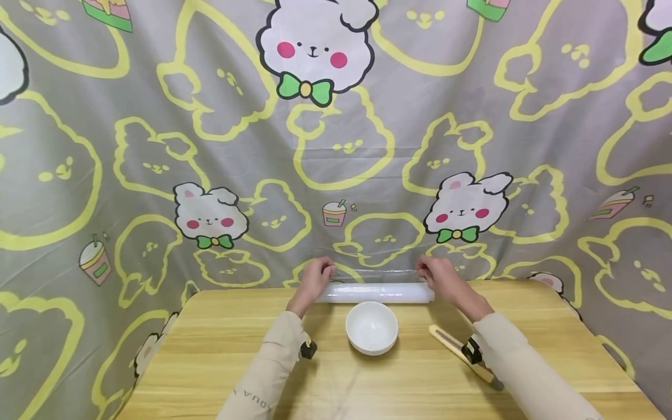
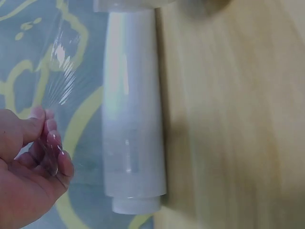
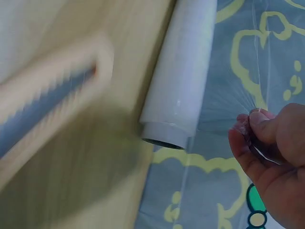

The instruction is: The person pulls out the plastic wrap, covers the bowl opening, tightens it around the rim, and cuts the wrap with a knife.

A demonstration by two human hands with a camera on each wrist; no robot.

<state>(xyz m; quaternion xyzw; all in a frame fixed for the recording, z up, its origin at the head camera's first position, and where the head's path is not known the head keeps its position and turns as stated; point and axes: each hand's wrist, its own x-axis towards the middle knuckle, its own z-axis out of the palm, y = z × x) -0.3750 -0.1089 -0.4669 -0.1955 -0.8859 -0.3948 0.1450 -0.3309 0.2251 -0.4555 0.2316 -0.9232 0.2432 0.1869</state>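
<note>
A white roll of plastic wrap (image 1: 375, 293) lies crosswise at the table's back edge. Clear plastic wrap (image 2: 62, 71) stretches between both hands, above and behind the roll. My left hand (image 1: 315, 279) pinches one corner of the film between thumb and fingers at the roll's left end. At the right end, my right hand (image 1: 443, 279) pinches the other corner, the film bunched at its fingertips (image 3: 242, 125). Just in front of the roll stands a white bowl (image 1: 371, 328), its inside showing nothing in it.
A yellow utility knife (image 1: 451, 341) lies slanted on the table to the right of the bowl, partly under the right wrist. The wooden table (image 1: 210, 350) ends at a grey patterned curtain (image 1: 346, 157) right behind the roll.
</note>
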